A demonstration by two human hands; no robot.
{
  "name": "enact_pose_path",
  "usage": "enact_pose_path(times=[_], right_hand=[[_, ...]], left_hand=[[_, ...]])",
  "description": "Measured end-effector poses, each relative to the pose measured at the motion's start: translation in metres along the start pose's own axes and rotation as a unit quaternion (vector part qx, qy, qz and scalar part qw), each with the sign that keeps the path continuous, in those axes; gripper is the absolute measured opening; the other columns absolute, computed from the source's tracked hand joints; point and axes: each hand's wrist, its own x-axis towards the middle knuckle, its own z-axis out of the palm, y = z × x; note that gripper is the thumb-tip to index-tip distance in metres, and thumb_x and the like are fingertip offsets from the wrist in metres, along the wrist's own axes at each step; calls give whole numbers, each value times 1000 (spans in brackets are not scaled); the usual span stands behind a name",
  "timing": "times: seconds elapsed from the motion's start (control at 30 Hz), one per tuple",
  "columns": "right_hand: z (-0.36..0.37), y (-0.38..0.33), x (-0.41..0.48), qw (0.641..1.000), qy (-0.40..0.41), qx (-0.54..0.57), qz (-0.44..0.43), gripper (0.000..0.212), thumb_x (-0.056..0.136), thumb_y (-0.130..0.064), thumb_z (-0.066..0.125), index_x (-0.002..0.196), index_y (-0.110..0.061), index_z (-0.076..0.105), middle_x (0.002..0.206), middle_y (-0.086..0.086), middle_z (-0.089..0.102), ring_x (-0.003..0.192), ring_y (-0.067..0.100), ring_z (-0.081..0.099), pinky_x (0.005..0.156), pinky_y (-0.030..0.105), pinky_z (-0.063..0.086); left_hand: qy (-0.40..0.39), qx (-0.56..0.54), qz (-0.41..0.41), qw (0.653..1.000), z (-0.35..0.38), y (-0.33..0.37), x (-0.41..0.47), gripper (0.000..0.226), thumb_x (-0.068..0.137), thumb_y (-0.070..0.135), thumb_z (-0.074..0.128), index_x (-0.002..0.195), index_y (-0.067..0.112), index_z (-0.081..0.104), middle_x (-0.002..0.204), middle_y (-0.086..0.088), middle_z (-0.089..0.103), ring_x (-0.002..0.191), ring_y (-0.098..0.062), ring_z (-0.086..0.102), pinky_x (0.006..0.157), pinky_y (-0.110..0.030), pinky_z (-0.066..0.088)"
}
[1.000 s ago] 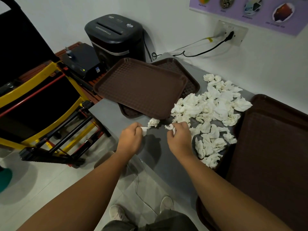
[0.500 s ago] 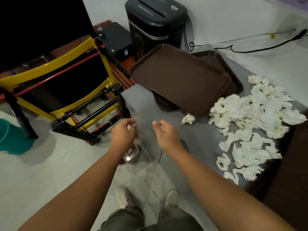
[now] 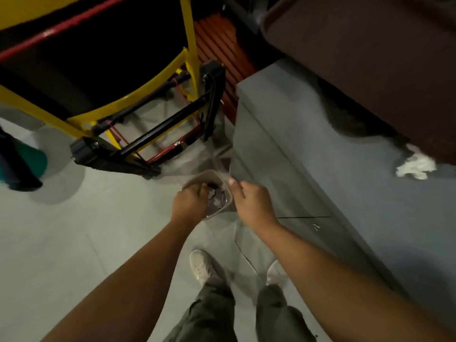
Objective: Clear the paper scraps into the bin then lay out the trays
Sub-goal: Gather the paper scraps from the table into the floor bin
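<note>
Closest in, olive trousers (image 3: 209,314) and pale shoes (image 3: 201,267) are seen on the tiled floor (image 3: 49,243). Just past them both hands are held out over the bin (image 3: 214,172) — a small clear tub sat low down, tucked against the near corner of the grey table (image 3: 320,149).

The left hand (image 3: 190,201) is dipped into the bin's mouth with its fingers curled downward. Whether anything is pinched in there can't be made out, too blurry. The right hand (image 3: 254,203) is seen from the back at the bin's right edge, thumb stuck forward near the rim and fingers tucked under, so its grip can't be told either. The two hands are kept apart, the bin's opening between them.

A few pale scraps (image 3: 217,201) can be made out inside the bin. One more scrap (image 3: 415,165) is left on the tabletop well to the right, lying right at the near edge of a brown tray (image 3: 370,58) — the tray's far end is cut off by the picture.

Further back on the left, a yellow and black frame (image 3: 191,45) is stood on the floor, with something teal (image 3: 34,161) at the far left edge.
</note>
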Motion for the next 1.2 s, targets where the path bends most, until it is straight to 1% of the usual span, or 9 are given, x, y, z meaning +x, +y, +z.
enact_pose_path(times=[0.17,0.27,0.37,0.47,0.63,0.73,0.8,0.97,1.2], right_hand=[[61,43,38,997,-24,32,73,49,96,-22,52,50,-27,35,50,-9,46,54,10,47,53,24,31],[93,73,52,992,-46,60,100,42,93,-8,46,57,-28,40,54,-13,45,56,0,43,55,17,33],[121,103,63,988,-94,53,106,22,96,-10,45,75,-15,52,71,-1,54,66,14,50,64,30,41],[141,129,71,986,-111,41,122,14,93,-11,52,89,-20,61,87,3,65,77,23,61,71,31,49],[153,149,77,986,-116,13,121,12,95,-13,56,99,-19,66,97,-1,66,87,13,59,65,9,41],[159,155,82,981,-130,19,146,15,96,-14,53,101,-15,67,95,-3,62,80,7,54,64,16,39],[167,158,88,967,-142,71,197,21,96,-12,49,105,-14,68,96,-2,62,75,4,52,63,16,39],[206,170,103,953,-171,79,238,35,92,-8,52,126,-13,60,115,7,61,103,20,58,90,30,47],[271,184,132,969,-146,43,192,30,86,-8,68,113,-19,65,114,5,65,105,23,61,93,35,52]], left_hand=[[-84,-31,-43,995,68,-60,65,39,91,39,45,113,11,59,114,-14,63,96,-33,63,83,-43,53],[-128,6,-45,991,103,-92,96,40,84,26,57,120,8,56,122,-13,52,104,-31,58,91,-40,50],[-140,29,-39,989,128,-109,121,46,87,18,64,131,9,54,132,-13,46,114,-30,54,101,-34,44],[-136,14,-45,990,150,-123,142,43,92,16,59,134,8,54,136,-15,48,121,-31,51,104,-31,39],[-136,-78,-74,985,170,-139,163,66,85,22,72,144,16,41,144,-13,41,128,-32,47,107,-33,36],[-114,-73,-67,989,175,-151,167,73,85,18,72,149,14,35,151,-12,36,135,-31,41,110,-34,33],[-97,-43,-46,993,177,-160,169,64,87,17,66,146,13,40,147,-12,43,132,-31,45,107,-34,36],[-86,16,-22,996,176,-185,170,45,85,23,63,130,19,55,127,-6,57,111,-29,60,94,-38,52],[-55,29,28,998,179,-203,169,39,91,25,57,130,21,57,127,-6,57,113,-27,55,94,-38,50]])
